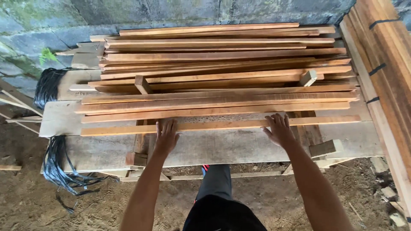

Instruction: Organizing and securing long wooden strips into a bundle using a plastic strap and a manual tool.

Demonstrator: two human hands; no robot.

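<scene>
Left hand (166, 136): flat, fingers together and extended, palm down on the long thin reddish-brown wooden slat (222, 125) lying nearest the front edge of the rough pale plank table (222, 147). Right hand (279, 129): flat, fingers slightly spread, resting on the same slat further toward the table's right end; whether either thumb hooks under the slat is hard to tell.

Stack of similar reddish-brown wooden slats (218, 68): laid lengthwise across the table, from just behind the front slat to the back edge.

Small pale wooden block (308, 78): on the stack, near its right end.

Bundle of black plastic strapping (58, 164): hanging off the table's front left corner.

Strapped bundle of long boards (385, 72): beside the table's right end.
</scene>
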